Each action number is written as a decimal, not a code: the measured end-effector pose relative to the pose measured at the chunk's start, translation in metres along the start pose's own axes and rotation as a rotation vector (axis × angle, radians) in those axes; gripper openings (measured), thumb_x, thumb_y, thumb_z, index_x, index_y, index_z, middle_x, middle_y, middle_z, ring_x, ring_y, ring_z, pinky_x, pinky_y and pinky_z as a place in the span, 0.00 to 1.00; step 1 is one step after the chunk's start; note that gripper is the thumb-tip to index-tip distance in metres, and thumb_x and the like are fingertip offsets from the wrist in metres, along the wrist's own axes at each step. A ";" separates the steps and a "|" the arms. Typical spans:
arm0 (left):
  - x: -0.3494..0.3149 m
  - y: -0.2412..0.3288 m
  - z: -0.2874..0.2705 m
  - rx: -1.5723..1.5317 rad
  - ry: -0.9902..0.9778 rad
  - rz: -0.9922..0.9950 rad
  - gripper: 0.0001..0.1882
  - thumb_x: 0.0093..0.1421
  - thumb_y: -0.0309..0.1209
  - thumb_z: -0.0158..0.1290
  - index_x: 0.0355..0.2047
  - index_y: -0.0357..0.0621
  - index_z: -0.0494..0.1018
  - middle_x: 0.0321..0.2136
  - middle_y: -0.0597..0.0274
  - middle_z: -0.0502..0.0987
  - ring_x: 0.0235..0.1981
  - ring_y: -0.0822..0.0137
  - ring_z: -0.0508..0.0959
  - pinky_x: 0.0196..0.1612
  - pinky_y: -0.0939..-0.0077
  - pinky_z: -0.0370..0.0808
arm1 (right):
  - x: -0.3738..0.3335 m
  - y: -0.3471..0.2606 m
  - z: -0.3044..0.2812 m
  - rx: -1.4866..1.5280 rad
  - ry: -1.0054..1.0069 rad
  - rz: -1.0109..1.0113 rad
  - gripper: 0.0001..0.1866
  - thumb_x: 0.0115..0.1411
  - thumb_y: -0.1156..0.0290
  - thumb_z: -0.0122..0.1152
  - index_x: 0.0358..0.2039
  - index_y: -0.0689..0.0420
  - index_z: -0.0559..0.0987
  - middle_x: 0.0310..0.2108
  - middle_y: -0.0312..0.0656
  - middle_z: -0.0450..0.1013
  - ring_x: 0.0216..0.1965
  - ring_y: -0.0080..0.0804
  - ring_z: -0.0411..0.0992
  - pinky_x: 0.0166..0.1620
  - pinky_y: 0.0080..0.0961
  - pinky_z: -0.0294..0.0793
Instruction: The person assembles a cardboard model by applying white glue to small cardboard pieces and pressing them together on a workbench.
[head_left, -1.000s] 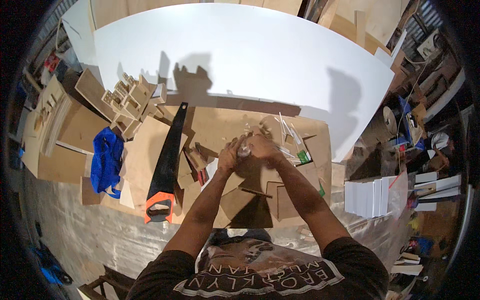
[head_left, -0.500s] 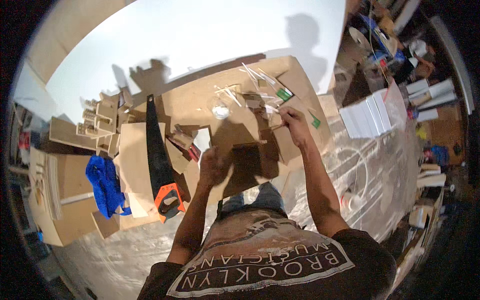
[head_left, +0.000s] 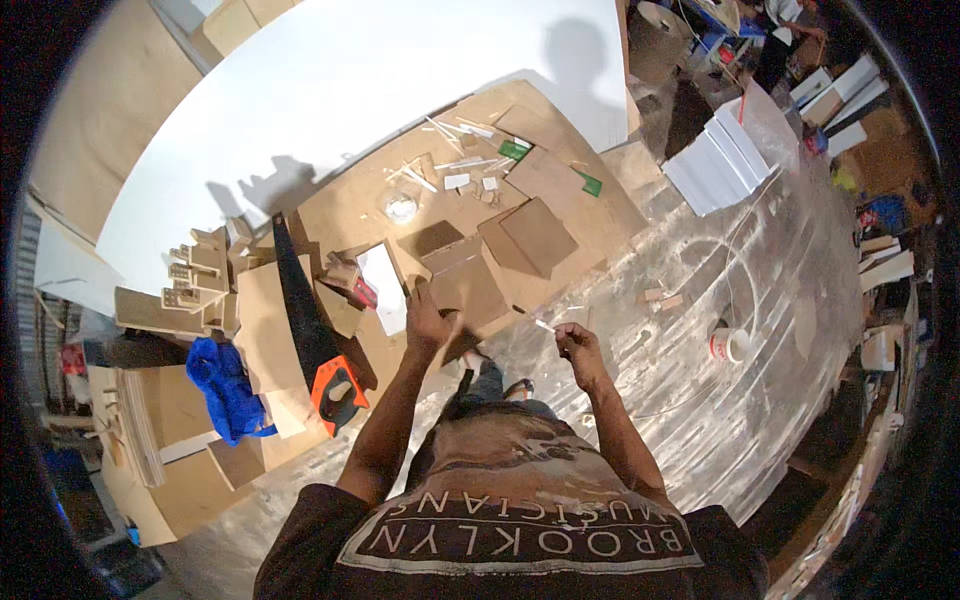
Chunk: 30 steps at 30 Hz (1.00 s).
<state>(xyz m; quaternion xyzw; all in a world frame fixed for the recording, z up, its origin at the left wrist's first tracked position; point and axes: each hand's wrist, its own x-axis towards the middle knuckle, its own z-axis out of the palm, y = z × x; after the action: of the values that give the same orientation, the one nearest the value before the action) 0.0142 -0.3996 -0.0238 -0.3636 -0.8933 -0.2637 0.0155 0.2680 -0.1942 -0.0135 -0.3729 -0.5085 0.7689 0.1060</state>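
My left hand (head_left: pixel 427 318) is closed at the left edge of a small brown board piece (head_left: pixel 470 285) at the table's near edge. How its fingertips grip that edge is partly hidden. Just off the table's near edge, my right hand (head_left: pixel 582 357) pinches a small slim white strip (head_left: pixel 544 324) that points up and left. Beside my left hand lies a white rectangular panel (head_left: pixel 381 290), with a red-handled tool (head_left: pixel 365 293) at its left. Two joined brown board pieces (head_left: pixel 530 236) stand at an angle to the right of the held piece.
An orange-handled handsaw (head_left: pixel 338 393) lies at left, near a blue cloth (head_left: pixel 222 385) and wooden pieces (head_left: pixel 205 268). White strips (head_left: pixel 412 175), a clear round container (head_left: pixel 400 208) and green scraps (head_left: pixel 515 149) lie farther back. A white bucket (head_left: pixel 733 345) stands on the floor.
My right hand has come back from above the table's right part toward me, still holding the white strip. The view has shifted, and the boards now show more clearly. My left hand stays by the board piece.
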 end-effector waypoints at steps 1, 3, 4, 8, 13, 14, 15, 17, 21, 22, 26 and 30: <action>0.003 0.002 -0.004 0.010 -0.007 0.010 0.40 0.44 0.34 0.69 0.54 0.30 0.63 0.50 0.35 0.70 0.52 0.38 0.71 0.51 0.53 0.72 | -0.005 0.006 -0.004 0.015 0.003 -0.001 0.05 0.63 0.68 0.62 0.33 0.55 0.78 0.23 0.27 0.65 0.24 0.17 0.60 0.29 0.18 0.60; 0.007 0.005 -0.007 -0.149 -0.171 -0.161 0.40 0.45 0.31 0.69 0.53 0.27 0.62 0.45 0.32 0.73 0.48 0.36 0.74 0.50 0.52 0.73 | -0.014 0.014 -0.011 -0.030 0.011 -0.026 0.05 0.63 0.68 0.63 0.34 0.55 0.79 0.23 0.28 0.67 0.25 0.18 0.62 0.29 0.18 0.62; 0.006 0.007 -0.005 -0.112 -0.103 -0.135 0.39 0.44 0.30 0.70 0.52 0.25 0.62 0.41 0.33 0.75 0.45 0.35 0.76 0.49 0.52 0.73 | -0.016 0.017 -0.013 -0.018 0.018 -0.028 0.05 0.63 0.68 0.63 0.34 0.55 0.79 0.23 0.28 0.67 0.25 0.18 0.62 0.29 0.18 0.62; 0.000 -0.008 0.003 -0.113 -0.083 -0.185 0.37 0.45 0.31 0.70 0.51 0.26 0.63 0.39 0.37 0.77 0.46 0.41 0.78 0.46 0.55 0.75 | -0.020 0.035 -0.003 0.020 0.009 0.041 0.05 0.62 0.68 0.63 0.35 0.54 0.79 0.26 0.29 0.70 0.27 0.19 0.66 0.32 0.19 0.66; 0.019 0.020 -0.005 -0.296 -0.132 -0.236 0.33 0.43 0.34 0.69 0.46 0.30 0.69 0.31 0.46 0.80 0.35 0.49 0.81 0.39 0.60 0.77 | -0.026 0.049 0.001 0.140 0.069 0.129 0.02 0.63 0.69 0.61 0.35 0.52 0.79 0.29 0.28 0.73 0.31 0.19 0.69 0.38 0.22 0.69; 0.023 0.014 -0.004 -0.293 -0.130 -0.204 0.33 0.42 0.35 0.69 0.45 0.31 0.69 0.29 0.47 0.80 0.33 0.51 0.82 0.38 0.61 0.78 | -0.025 0.051 0.007 0.204 0.074 0.096 0.04 0.63 0.69 0.62 0.36 0.53 0.79 0.33 0.29 0.74 0.34 0.22 0.71 0.39 0.23 0.70; 0.021 -0.003 -0.002 -0.283 -0.122 -0.187 0.32 0.42 0.35 0.69 0.44 0.32 0.70 0.28 0.48 0.80 0.31 0.52 0.82 0.37 0.62 0.78 | -0.025 0.052 0.019 0.208 0.073 0.095 0.04 0.63 0.69 0.62 0.36 0.53 0.79 0.33 0.29 0.74 0.34 0.22 0.71 0.39 0.23 0.70; 0.023 -0.036 0.003 -0.284 -0.208 -0.282 0.32 0.41 0.35 0.69 0.44 0.32 0.71 0.29 0.49 0.80 0.31 0.53 0.81 0.36 0.63 0.77 | -0.018 0.043 0.048 0.246 0.112 0.068 0.06 0.65 0.66 0.60 0.39 0.52 0.79 0.36 0.30 0.73 0.37 0.24 0.71 0.41 0.25 0.71; 0.020 -0.054 0.016 -0.153 -0.285 -0.170 0.32 0.41 0.33 0.69 0.45 0.32 0.71 0.28 0.50 0.80 0.30 0.55 0.81 0.35 0.63 0.76 | 0.022 0.036 0.067 0.114 0.187 -0.136 0.09 0.68 0.61 0.56 0.41 0.52 0.76 0.36 0.30 0.72 0.38 0.25 0.71 0.40 0.26 0.72; 0.016 -0.057 0.024 -0.284 -0.226 -0.226 0.32 0.41 0.32 0.69 0.45 0.32 0.71 0.28 0.51 0.80 0.30 0.55 0.80 0.35 0.63 0.76 | 0.032 0.032 0.069 -0.013 0.178 -0.231 0.10 0.69 0.59 0.54 0.41 0.51 0.74 0.34 0.30 0.71 0.37 0.24 0.70 0.38 0.26 0.72; 0.016 -0.052 0.059 -0.407 -0.192 -0.188 0.31 0.43 0.25 0.68 0.48 0.35 0.69 0.26 0.55 0.76 0.31 0.59 0.80 0.35 0.66 0.77 | 0.072 0.053 0.049 -0.296 0.290 -0.364 0.12 0.70 0.57 0.52 0.41 0.51 0.70 0.30 0.31 0.69 0.33 0.21 0.68 0.32 0.23 0.71; 0.002 -0.102 0.073 -0.722 -0.142 -0.300 0.31 0.45 0.21 0.68 0.50 0.36 0.67 0.27 0.60 0.74 0.32 0.63 0.79 0.33 0.68 0.79 | 0.064 0.044 0.088 -0.291 0.261 -0.401 0.11 0.70 0.57 0.51 0.41 0.52 0.71 0.29 0.32 0.70 0.30 0.21 0.68 0.29 0.21 0.70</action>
<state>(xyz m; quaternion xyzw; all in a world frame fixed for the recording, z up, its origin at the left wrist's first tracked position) -0.0420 -0.4238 -0.1329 -0.2283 -0.7851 -0.5346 -0.2137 0.1729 -0.2410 -0.0629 -0.3721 -0.6592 0.5968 0.2661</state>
